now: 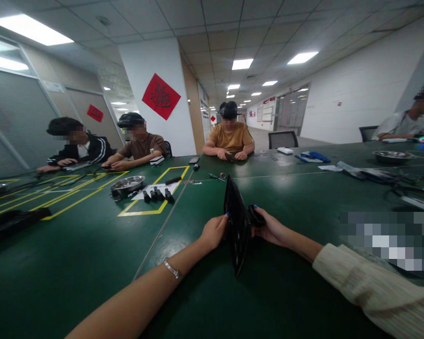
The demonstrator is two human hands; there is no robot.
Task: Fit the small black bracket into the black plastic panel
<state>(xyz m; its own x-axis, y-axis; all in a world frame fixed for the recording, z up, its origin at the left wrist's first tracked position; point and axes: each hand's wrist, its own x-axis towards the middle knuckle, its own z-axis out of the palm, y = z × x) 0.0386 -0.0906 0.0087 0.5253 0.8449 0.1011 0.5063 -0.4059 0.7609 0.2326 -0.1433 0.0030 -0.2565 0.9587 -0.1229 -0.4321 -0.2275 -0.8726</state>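
Note:
A thin black panel [237,223], perhaps a screen or a cover, stands nearly edge-on above the green table. My left hand [215,231] is closed on its left side, thumb against the face. On the other side, my right hand [268,227] is closed around a small black block-like part [256,216] at the panel's back. Whether that part is joined to the panel or separate, I cannot tell. The fingers behind the panel are hidden. A bracelet [171,268] circles my left wrist.
Several short black cylindrical parts [158,194] stand left of centre beside a metal bowl [129,186]. A black tray [16,225] lies far left. Across the green table [194,292] sits a person [229,136]; others sit left and right. Bags and cables [367,172] lie right.

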